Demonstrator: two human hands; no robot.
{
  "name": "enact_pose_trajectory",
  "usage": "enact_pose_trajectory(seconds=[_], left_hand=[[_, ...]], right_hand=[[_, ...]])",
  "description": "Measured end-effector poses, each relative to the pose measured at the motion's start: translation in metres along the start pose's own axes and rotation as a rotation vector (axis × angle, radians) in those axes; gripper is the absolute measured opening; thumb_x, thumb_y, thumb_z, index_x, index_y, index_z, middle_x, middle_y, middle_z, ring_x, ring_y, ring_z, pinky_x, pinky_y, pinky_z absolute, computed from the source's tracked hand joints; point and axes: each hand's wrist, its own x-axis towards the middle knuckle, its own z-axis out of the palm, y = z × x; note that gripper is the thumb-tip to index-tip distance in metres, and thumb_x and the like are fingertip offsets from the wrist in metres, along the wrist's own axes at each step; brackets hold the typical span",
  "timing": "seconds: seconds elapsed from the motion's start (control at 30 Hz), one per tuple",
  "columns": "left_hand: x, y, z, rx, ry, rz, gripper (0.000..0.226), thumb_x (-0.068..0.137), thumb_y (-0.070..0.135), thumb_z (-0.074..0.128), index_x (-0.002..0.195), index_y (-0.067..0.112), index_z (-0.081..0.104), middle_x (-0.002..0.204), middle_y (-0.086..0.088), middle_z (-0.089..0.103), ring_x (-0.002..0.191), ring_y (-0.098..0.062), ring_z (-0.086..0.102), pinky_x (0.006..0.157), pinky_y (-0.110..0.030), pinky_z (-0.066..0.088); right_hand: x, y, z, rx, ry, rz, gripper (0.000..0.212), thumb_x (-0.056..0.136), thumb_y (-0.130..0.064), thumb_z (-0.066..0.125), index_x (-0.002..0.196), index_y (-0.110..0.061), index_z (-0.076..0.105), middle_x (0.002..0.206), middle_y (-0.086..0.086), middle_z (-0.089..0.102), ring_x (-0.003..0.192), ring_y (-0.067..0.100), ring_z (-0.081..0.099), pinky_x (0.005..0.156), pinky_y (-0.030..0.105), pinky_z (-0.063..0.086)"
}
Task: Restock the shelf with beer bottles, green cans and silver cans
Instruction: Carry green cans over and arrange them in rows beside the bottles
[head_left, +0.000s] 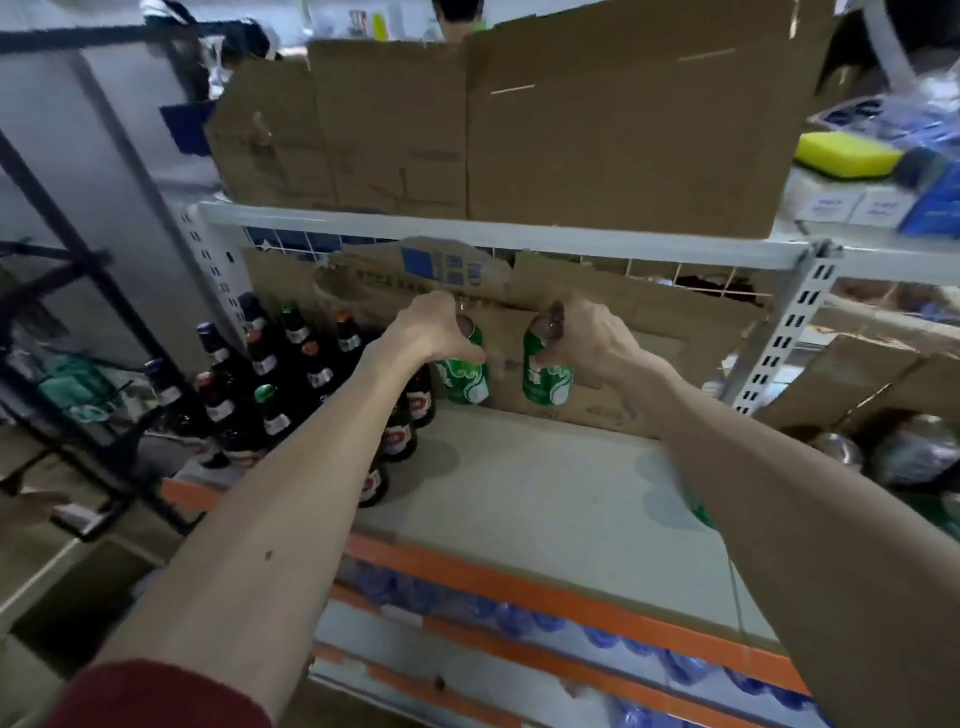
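My left hand (434, 330) grips the top of a green can (465, 371) at the back of the middle shelf (545, 483). My right hand (587, 338) grips the top of a second green can (545, 376) a short way to its right. Both cans are upright and close to the shelf board; whether they touch it is hidden. Several dark beer bottles (270, 374) stand in rows on the left part of the same shelf, some behind my left forearm. A green shape (698, 506) shows beside my right forearm. No silver cans appear on this shelf.
Brown cardboard (649, 332) lines the back of the shelf. A white shelf rail (467, 231) runs above, with a large cardboard box (571, 130) on it. Blue-capped water bottles (519, 618) fill the shelf below the orange edge (519, 577). A dark rack (93, 322) stands at left.
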Motion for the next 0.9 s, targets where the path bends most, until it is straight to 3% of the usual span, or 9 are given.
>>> enact_pose_trajectory(seconds=[0.1,0.27,0.43,0.57,0.7,0.9], left_hand=[[0.021,-0.009,0.009,-0.04,-0.022,0.024,0.055,0.064,0.042,0.086,0.111,0.019,0.068,0.103,0.001,0.068,0.097,-0.02,0.065,0.088,-0.039,0.056],[0.052,-0.027,0.023,-0.057,-0.043,-0.007,0.068,0.059,0.045,0.087,0.117,0.019,0.063,0.107,0.0,0.066,0.098,-0.02,0.063,0.087,-0.038,0.056],[0.08,-0.049,0.051,-0.073,-0.101,-0.024,0.057,0.07,0.035,0.087,0.112,0.008,0.06,0.111,-0.007,0.063,0.101,-0.026,0.062,0.087,-0.04,0.054],[0.097,-0.067,0.095,-0.044,-0.128,-0.007,0.063,0.072,0.036,0.085,0.119,0.005,0.055,0.119,-0.012,0.06,0.108,-0.033,0.06,0.089,-0.045,0.052],[0.113,-0.081,0.122,-0.001,-0.163,-0.001,0.072,0.072,0.036,0.085,0.127,0.006,0.05,0.125,-0.014,0.058,0.114,-0.037,0.058,0.093,-0.05,0.051],[0.136,-0.092,0.133,0.028,-0.193,-0.017,0.071,0.074,0.033,0.085,0.129,0.007,0.049,0.127,-0.014,0.059,0.118,-0.036,0.058,0.095,-0.05,0.052]], right_hand=[[0.018,0.008,0.005,0.017,-0.007,0.011,0.049,0.069,-0.034,0.087,0.103,-0.01,0.062,0.1,0.011,0.069,0.087,0.034,0.065,0.076,0.044,0.056],[0.046,0.011,0.032,0.027,-0.022,0.032,0.057,0.069,-0.035,0.087,0.113,-0.013,0.057,0.106,0.011,0.068,0.093,0.034,0.064,0.077,0.041,0.054],[0.064,0.015,0.083,0.05,-0.052,0.079,0.077,0.072,-0.028,0.082,0.136,-0.012,0.043,0.121,0.013,0.062,0.107,0.036,0.061,0.082,0.042,0.052],[0.069,0.023,0.133,0.075,-0.061,0.138,0.067,0.072,-0.021,0.08,0.13,-0.012,0.048,0.117,0.014,0.065,0.104,0.037,0.061,0.083,0.044,0.052],[0.064,0.038,0.17,0.108,0.002,0.157,0.074,0.071,-0.019,0.081,0.134,-0.017,0.042,0.113,0.012,0.067,0.096,0.036,0.064,0.079,0.048,0.055],[0.073,0.046,0.191,0.173,0.034,0.179,0.077,0.071,-0.016,0.083,0.134,-0.017,0.039,0.119,0.011,0.066,0.105,0.034,0.064,0.084,0.048,0.057]])
